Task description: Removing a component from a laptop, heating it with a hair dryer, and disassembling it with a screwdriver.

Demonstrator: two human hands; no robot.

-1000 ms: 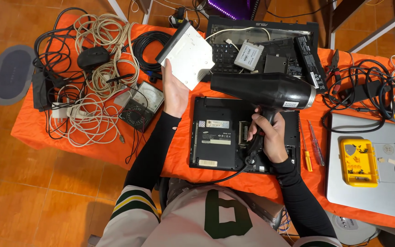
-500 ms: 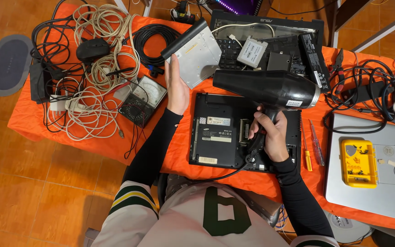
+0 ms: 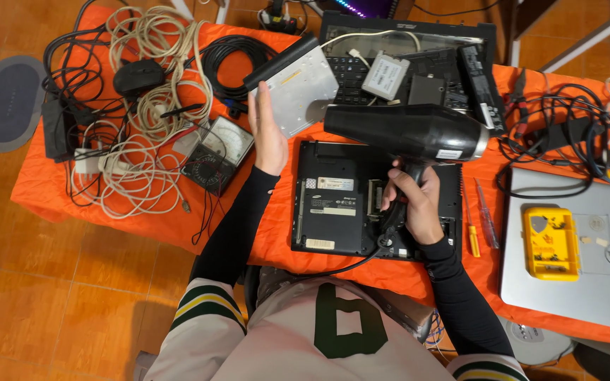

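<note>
My right hand (image 3: 412, 204) has its grip wrapped tight round the handle of the black hair dryer (image 3: 404, 130); the barrel lies level above my knuckles with its nozzle end toward my left hand; its cord runs down from the handle toward my lap. My left hand (image 3: 268, 137) is holding the slim silver disc drive (image 3: 294, 85) from below, the fingers straight and flat against its edge, thumb side out of sight; the drive tilts up off the worktop, its black front edge at the top. Under the dryer sits a small black laptop (image 3: 337, 208), turned underside up, on the orange cloth (image 3: 255, 219) that covers the worktop; just behind it, a black keyboard tray (image 3: 418, 42) with a grey power brick (image 3: 385, 76) resting on it. To my left, a multimeter (image 3: 220, 152) lies beside a heap of white and black cables (image 3: 135, 141). To my right, two screwdrivers (image 3: 480, 222) lie by the black laptop, then a silver laptop (image 3: 587, 296) with a yellow box (image 3: 551, 243) on its lid.
</note>
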